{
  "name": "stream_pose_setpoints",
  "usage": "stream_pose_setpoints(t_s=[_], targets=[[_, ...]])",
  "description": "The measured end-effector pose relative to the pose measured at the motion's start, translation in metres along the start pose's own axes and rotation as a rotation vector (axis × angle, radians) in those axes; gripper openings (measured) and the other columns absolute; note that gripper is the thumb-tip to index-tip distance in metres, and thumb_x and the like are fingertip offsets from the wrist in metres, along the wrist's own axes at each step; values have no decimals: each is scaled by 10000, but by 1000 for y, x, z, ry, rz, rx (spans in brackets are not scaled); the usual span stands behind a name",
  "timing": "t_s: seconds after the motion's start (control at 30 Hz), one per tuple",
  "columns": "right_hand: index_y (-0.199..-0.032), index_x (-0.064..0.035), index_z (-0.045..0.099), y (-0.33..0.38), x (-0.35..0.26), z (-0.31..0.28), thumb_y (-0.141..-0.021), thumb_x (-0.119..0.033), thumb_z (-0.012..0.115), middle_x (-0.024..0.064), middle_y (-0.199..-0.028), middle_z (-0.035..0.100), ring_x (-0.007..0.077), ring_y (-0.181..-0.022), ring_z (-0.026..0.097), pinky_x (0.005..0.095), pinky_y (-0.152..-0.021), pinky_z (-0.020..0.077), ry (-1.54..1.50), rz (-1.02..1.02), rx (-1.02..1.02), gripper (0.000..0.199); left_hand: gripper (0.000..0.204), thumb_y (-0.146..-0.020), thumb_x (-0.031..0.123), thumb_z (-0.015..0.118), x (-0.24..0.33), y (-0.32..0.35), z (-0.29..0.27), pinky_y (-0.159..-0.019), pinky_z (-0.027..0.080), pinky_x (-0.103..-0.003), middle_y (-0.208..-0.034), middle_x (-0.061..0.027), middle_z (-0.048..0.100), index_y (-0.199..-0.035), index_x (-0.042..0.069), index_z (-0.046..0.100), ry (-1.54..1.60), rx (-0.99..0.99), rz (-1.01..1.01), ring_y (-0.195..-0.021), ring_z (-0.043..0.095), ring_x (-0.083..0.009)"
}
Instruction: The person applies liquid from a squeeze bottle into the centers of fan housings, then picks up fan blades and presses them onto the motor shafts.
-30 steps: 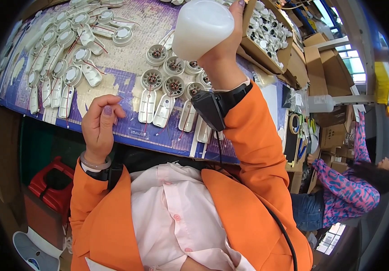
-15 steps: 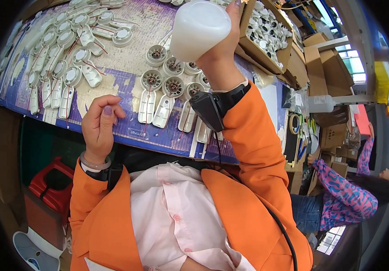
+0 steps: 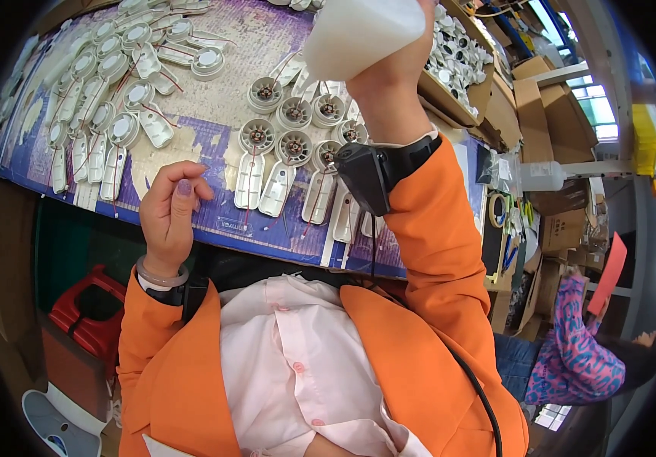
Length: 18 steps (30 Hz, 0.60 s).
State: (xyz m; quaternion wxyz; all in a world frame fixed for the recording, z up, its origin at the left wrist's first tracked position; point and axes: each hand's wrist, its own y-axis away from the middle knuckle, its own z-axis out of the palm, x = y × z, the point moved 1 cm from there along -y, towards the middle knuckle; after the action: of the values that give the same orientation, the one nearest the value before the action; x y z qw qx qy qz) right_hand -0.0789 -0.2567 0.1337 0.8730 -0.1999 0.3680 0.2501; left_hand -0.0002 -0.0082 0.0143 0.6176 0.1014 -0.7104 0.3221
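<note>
- Purple-topped workbench [image 3: 221, 221] crowded with small white plastic parts, seen from above.
- Raised over the far side of it: a white squeeze bottle [image 3: 358, 34], tilted, nozzle end pointing down and left toward the round finned pieces [image 3: 295, 145] (nozzle tip itself too small to make out).
- Right hand [image 3: 389, 84] wrapped tight around the bottle's body, wrist cocked, a black strapped device [image 3: 366, 175] just below on the forearm.
- Left hand [image 3: 169, 206] lifted off the near edge, fingers loosely curled, palm empty, touching nothing.
- Judged step: dosing something from the bottle onto the finned pieces, mid-row, bottle held clear of them and not yet down at one.
- Next move, by that reading: lowering the nozzle onto one hub, a short controlled squeeze, no drip on the neighbours.
- Just beside the finned pieces, toward the body: long white shells [image 3: 250, 179] lying flat, thin red wires running between the two.
- Further left: more rows of the same kind of white parts [image 3: 107, 114], packed close.
- Right of the bottle: a cardboard box [image 3: 450, 76] full of white pieces, near the raised arm (elbow room tight there).
- Beyond the bench's right end: a clear bottle [image 3: 541, 175], a tape roll [image 3: 498, 209], stacked cartons.
- Below left, a red stool [image 3: 92, 305]; lower right, another person [image 3: 572, 358] in a patterned top, well apart.
</note>
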Motion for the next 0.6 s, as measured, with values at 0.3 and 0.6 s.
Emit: stream_pose_setpoints(t_s=[0.3, 0.6], targets=[[-1095, -37, 546, -22, 26, 8, -929, -528, 262, 96, -968, 636, 261, -860, 610, 356, -775, 478, -22, 24, -8, 590, 219, -949, 160, 434, 1, 0, 0, -557, 348, -175, -747, -29, 575, -1055, -4, 533, -2, 7, 18, -603, 402, -40], [-1044, -22, 575, -16, 34, 21, -902, -584, 279, 120, -920, 647, 272, -805, 622, 365, -737, 494, 2, 152, 14, 651, 220, -946, 165, 442, 0, -1, -1, -557, 365, -181, -734, -31, 589, -1042, -5, 543, -21, 8, 12, -601, 425, -45]])
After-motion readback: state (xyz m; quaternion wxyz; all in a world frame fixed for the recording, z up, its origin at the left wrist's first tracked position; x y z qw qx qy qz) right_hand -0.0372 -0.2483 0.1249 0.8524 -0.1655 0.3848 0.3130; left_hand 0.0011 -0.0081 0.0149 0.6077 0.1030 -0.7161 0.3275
